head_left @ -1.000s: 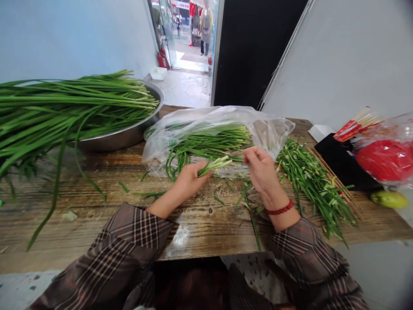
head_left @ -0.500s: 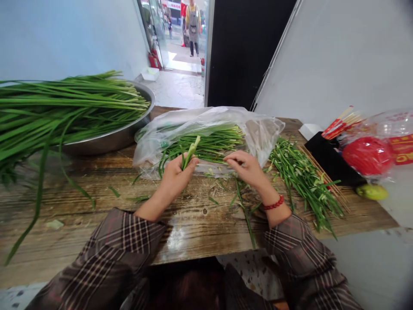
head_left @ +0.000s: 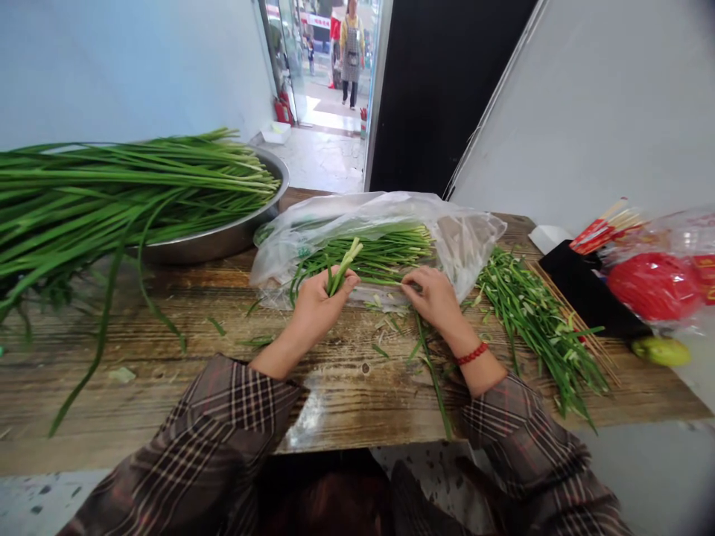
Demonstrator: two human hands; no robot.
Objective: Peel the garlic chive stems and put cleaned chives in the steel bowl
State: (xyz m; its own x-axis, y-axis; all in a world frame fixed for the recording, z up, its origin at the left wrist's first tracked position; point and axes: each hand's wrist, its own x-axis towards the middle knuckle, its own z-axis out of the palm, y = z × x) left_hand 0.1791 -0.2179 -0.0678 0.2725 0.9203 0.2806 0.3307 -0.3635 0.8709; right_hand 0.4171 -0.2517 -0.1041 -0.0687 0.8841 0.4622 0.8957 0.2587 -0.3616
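My left hand (head_left: 322,305) is closed round a small bunch of garlic chives (head_left: 348,257), pale stem ends pointing up and away from me. To its right, my right hand (head_left: 433,298) pinches thumb and fingers at the tip of a chive stalk (head_left: 392,282) on the near side of the bag. Behind both hands, more garlic chives (head_left: 385,249) lie in a clear plastic bag (head_left: 466,242), stems to the right. Loose bits of leaf and stem are scattered on the wooden table (head_left: 346,402) below my hands.
A metal basin (head_left: 206,246) heaped with long chives (head_left: 139,179) stands at left, leaves drooping over the table. At right lie a pile of chive scraps (head_left: 530,327), thin sticks, a black box (head_left: 586,298) and a red bundle in plastic (head_left: 651,286). A person in an apron (head_left: 351,56) is beyond the doorway.
The whole view has shifted, so things appear slightly farther right and lower. My right hand has come in to pinch a stalk; my left still holds its bunch. The person outside has stepped.
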